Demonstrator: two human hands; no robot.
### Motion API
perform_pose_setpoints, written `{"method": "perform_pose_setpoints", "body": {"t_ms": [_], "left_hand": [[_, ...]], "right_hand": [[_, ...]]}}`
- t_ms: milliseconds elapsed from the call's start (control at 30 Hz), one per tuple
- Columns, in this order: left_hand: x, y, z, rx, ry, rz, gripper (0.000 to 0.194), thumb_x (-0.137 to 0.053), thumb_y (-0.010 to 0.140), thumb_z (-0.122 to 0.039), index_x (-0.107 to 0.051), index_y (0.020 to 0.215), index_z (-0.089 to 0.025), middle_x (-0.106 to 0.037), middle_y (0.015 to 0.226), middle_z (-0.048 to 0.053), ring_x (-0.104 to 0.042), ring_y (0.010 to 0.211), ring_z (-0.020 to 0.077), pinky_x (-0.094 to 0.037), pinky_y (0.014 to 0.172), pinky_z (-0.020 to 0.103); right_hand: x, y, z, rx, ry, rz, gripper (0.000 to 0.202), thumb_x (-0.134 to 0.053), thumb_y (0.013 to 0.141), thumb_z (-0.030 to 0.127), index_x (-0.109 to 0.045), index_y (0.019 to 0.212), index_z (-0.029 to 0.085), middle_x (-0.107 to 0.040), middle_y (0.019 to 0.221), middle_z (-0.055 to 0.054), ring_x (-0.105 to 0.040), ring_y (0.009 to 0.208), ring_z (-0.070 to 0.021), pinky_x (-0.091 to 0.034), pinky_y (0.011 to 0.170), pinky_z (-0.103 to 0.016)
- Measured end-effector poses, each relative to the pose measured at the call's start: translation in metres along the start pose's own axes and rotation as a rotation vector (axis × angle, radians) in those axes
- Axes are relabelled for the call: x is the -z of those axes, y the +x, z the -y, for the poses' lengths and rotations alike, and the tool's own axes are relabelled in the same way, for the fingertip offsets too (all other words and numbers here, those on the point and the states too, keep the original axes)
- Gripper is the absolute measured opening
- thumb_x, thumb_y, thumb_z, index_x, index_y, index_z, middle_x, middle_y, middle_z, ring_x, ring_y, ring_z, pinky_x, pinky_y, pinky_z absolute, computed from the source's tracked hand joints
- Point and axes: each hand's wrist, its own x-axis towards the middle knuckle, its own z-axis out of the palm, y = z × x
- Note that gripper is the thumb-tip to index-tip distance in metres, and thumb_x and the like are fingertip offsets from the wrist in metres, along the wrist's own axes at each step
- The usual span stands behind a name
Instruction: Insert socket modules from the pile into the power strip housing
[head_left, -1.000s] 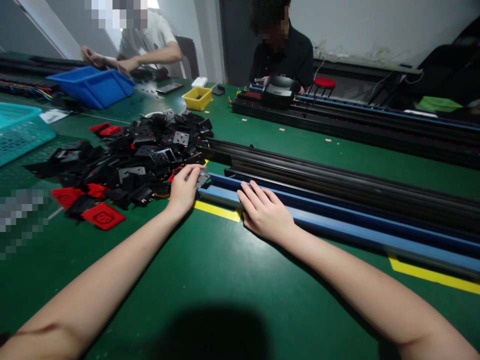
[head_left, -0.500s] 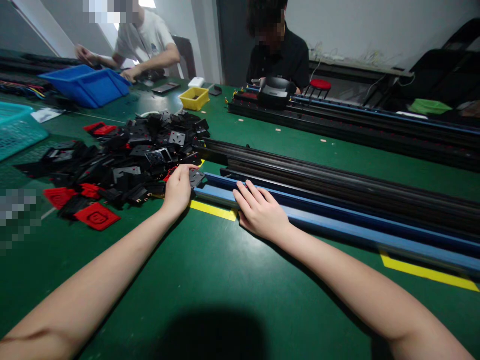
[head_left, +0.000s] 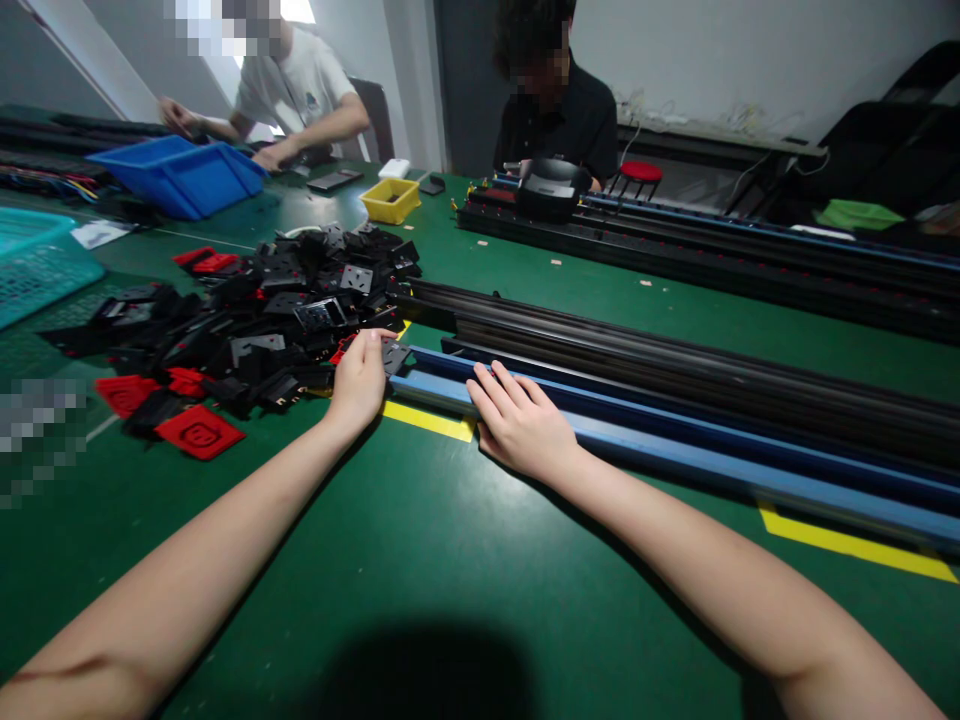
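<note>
My left hand [head_left: 361, 380] is closed around a dark socket module [head_left: 395, 357], whose slotted end plate sticks out beside my fingers. The module meets the left end of a long blue channel rail [head_left: 675, 462]; whether it sits inside the channel is hidden. Draped across the rail near that end is my right hand [head_left: 523, 420], fingers over the top and thumb on the near side, gripping it. Left of my left hand lies a heap of black modules [head_left: 259, 345], among them red socket faces [head_left: 201, 432].
Black rails [head_left: 675, 370] lie behind the blue one. Yellow tape [head_left: 429, 420] marks the green table [head_left: 420, 560]. A blue bin [head_left: 187, 180], a yellow bin [head_left: 390, 200] and a teal basket [head_left: 45, 265] stand farther off. Two people sit across the table.
Both my hands keep their places on the module and the rail, apart from a very slight rightward shift of the left hand. The heap and bins appear slightly farther right in view.
</note>
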Motion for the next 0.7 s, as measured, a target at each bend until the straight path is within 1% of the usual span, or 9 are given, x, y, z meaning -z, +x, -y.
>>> {"method": "perform_pose_setpoints", "body": {"t_ms": [67,200,300,467,600,700], "left_hand": [[0.0004,0.0004,0.0017,0.006,-0.020,0.039,0.055,-0.028,0.105,-0.050,-0.072,0.112,-0.018,-0.074,0.112,0.009,-0.066,0.107,0.0247,-0.049,0.096,0.035],[0.0018,0.0027,0.0071,0.076,-0.070,0.144,0.068,-0.026,0.102,-0.062,-0.073,0.124,-0.019,-0.076,0.117,0.010,-0.068,0.109,0.0274,-0.049,0.101,0.041],[0.0030,0.0040,0.0088,0.102,-0.084,0.180,0.073,-0.027,0.100,-0.068,-0.073,0.128,-0.018,-0.076,0.119,0.011,-0.068,0.111,0.0293,-0.047,0.105,0.044],[0.0028,0.0040,0.0066,0.096,-0.069,0.191,0.073,-0.024,0.101,-0.067,-0.074,0.125,-0.019,-0.076,0.120,0.011,-0.068,0.111,0.0291,-0.047,0.105,0.044],[-0.0001,0.0036,0.0068,0.063,-0.071,0.127,0.067,-0.025,0.102,-0.062,-0.075,0.111,-0.017,-0.075,0.116,0.011,-0.067,0.110,0.0283,-0.047,0.104,0.042],[-0.0009,0.0034,0.0073,0.039,-0.043,0.093,0.059,-0.026,0.102,-0.057,-0.072,0.104,-0.018,-0.074,0.108,0.010,-0.066,0.105,0.0268,-0.047,0.100,0.040]], "right_hand": [[-0.0002,-0.0002,-0.0003,0.000,0.001,-0.002,0.056,-0.051,0.097,0.032,-0.052,0.147,0.007,-0.049,0.158,-0.018,-0.047,0.144,-0.0346,-0.042,0.110,-0.043],[0.0002,-0.0003,-0.0007,0.001,0.004,-0.002,0.056,-0.052,0.097,0.033,-0.052,0.146,0.007,-0.049,0.158,-0.018,-0.047,0.143,-0.0349,-0.042,0.110,-0.043],[0.0011,0.0000,-0.0003,0.000,0.014,0.000,0.056,-0.053,0.097,0.033,-0.052,0.147,0.006,-0.048,0.158,-0.018,-0.047,0.143,-0.0351,-0.042,0.110,-0.044],[0.0010,0.0004,-0.0001,-0.002,0.012,0.000,0.055,-0.051,0.098,0.032,-0.053,0.146,0.007,-0.049,0.158,-0.017,-0.048,0.143,-0.0346,-0.042,0.109,-0.043],[0.0006,0.0005,-0.0003,-0.002,0.015,0.002,0.055,-0.051,0.098,0.032,-0.053,0.147,0.007,-0.049,0.158,-0.018,-0.048,0.143,-0.0348,-0.042,0.109,-0.044],[0.0010,0.0003,-0.0001,-0.001,0.015,0.004,0.055,-0.051,0.098,0.032,-0.052,0.147,0.006,-0.049,0.158,-0.018,-0.048,0.143,-0.0351,-0.043,0.109,-0.044]]}}
